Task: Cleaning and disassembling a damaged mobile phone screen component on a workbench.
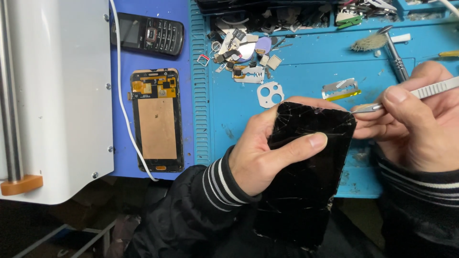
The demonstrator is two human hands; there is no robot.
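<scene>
the left hand (260, 157) is closed round a cracked black phone screen (306, 167), thumb across its face, at 6 o'clock of the blue mat (296, 76); the right hand (420, 129) pinches a flat metal blade tool (411, 95) whose tip meets the screen's 2 o'clock corner; the glass looks thin, stiff and brittle, best held by its edges; at 12 o'clock a tray (267, 14) holds dark small parts, too blurred to tell apart.

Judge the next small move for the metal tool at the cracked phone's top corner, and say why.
Probably slide the metal tool a little along the top right edge. Its tip already meets the corner of the cracked phone, which the left hand grips with the thumb across the shattered glass, while the right hand holds the tool like a pen.
</scene>
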